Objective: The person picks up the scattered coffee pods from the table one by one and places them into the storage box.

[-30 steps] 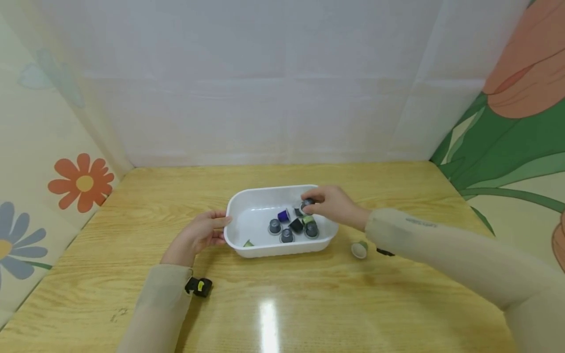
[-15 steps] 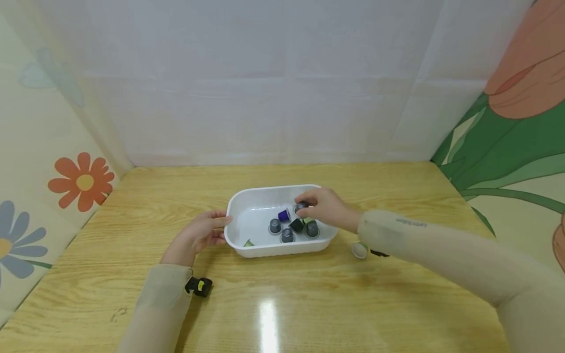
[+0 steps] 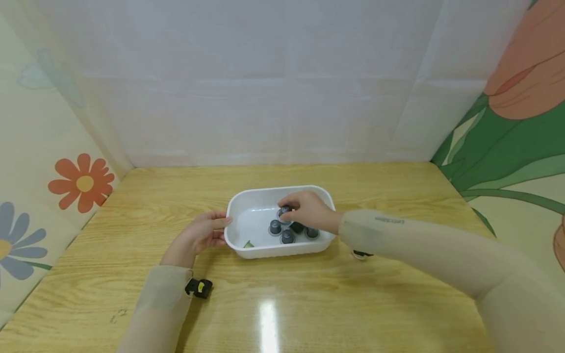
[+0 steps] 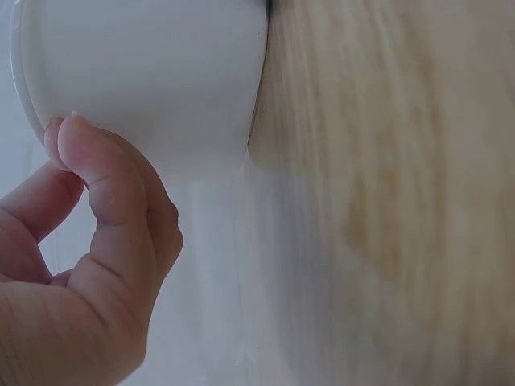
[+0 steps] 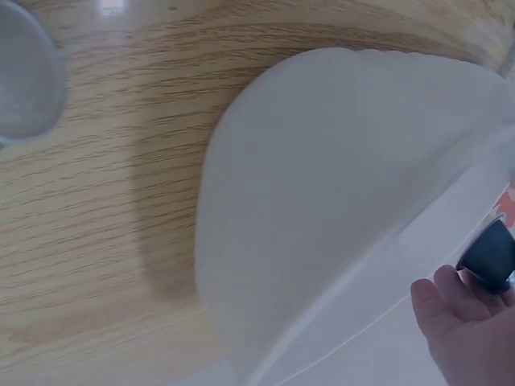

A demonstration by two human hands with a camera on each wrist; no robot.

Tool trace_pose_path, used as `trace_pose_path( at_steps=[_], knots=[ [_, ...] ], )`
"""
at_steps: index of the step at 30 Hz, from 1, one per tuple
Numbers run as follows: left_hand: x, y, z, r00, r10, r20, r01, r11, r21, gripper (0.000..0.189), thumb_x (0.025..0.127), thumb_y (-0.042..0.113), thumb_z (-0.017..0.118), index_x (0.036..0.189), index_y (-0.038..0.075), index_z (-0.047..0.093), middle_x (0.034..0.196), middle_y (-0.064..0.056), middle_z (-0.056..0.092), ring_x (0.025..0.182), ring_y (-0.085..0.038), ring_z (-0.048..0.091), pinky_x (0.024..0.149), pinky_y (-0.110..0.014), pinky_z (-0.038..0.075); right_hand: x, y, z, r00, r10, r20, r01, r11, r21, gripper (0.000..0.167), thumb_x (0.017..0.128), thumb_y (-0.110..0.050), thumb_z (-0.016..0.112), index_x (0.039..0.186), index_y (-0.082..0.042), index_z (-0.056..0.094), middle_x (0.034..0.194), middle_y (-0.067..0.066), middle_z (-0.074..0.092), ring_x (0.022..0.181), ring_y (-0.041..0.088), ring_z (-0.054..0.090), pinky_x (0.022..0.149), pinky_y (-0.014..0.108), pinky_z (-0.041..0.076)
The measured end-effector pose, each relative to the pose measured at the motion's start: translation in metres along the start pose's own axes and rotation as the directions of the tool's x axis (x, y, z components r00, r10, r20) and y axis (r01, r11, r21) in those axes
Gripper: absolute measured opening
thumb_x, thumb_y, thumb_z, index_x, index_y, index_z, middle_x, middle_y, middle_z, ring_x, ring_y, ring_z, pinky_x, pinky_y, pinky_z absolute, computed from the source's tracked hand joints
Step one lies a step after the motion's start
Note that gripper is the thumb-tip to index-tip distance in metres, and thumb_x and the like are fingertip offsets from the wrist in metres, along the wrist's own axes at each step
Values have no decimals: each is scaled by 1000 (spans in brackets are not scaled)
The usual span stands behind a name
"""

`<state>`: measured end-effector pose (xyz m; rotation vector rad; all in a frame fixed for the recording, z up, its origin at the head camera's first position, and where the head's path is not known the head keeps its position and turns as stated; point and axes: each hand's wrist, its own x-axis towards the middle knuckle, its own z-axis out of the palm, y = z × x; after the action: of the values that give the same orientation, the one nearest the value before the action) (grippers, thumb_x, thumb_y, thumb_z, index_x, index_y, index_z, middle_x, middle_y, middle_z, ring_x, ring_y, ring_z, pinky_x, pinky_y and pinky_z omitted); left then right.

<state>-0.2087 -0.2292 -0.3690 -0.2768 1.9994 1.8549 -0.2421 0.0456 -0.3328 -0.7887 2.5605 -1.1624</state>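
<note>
My left hand (image 3: 204, 233) grips the left end of a white plastic tray (image 3: 278, 252), thumb over the rim. The left wrist view shows its curled fingers (image 4: 121, 209) against the tray wall (image 4: 161, 64). Over the tray, my right hand (image 3: 312, 212) pinches a dark grey coffee capsule (image 3: 285, 211) between thumb and fingers; the right wrist view shows this capsule (image 5: 489, 256) too. Below it in the tray stand grey capsules (image 3: 275, 226) near a black capsule (image 3: 297, 227). A green capsule (image 3: 249, 244) lies at the front left, partly behind the tray wall. The right hand hides other capsules.
On the wooden table (image 3: 282, 304), right of the tray, lies another capsule (image 5: 24, 76), mostly covered by the right sleeve in the head view. White cloth (image 3: 282, 98) hangs behind, and flower-printed panels (image 3: 507, 147) stand at both sides.
My right hand has moved left across the tray with the grey capsule, now covering the purple capsule and a green one. The left hand and tray have stayed in place.
</note>
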Motion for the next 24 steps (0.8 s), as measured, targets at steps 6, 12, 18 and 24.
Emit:
trace_pose_path(
  at_steps=[6,12,18,24],
  knots=[
    [0,0,0,1000,3,1,-3,1000,7,41,102,13,50,134,-8,35,84,-4,57,64,-11,58,57,-21,53,8,-6,6,1000,-7,17,7,1000,0,37,87,-11,74,121,2,65,120,11,66,116,22,59,101,31,45],
    [0,-1,-1,1000,3,7,-3,1000,0,39,102,12,50,132,-8,36,82,-3,58,62,-10,58,56,-20,53,17,-9,14,1000,-21,21,20,1000,23,37,88,-10,73,122,2,65,121,11,66,116,21,59,101,29,44],
    [-1,0,-1,1000,6,8,-6,1000,-1,37,102,11,49,131,-7,36,80,-2,58,62,-10,58,56,-20,53,29,-13,22,999,4,34,-5,999,36,37,88,-10,73,122,1,65,120,11,66,113,20,60,100,29,44],
    [-1,-1,-1,1000,19,19,-19,1000,7,41,102,10,48,134,-10,33,78,-2,59,59,-10,59,55,-20,52,36,-18,30,999,-4,44,2,998,62,36,87,-8,73,121,4,64,117,14,67,112,21,61,96,26,46]
  ],
)
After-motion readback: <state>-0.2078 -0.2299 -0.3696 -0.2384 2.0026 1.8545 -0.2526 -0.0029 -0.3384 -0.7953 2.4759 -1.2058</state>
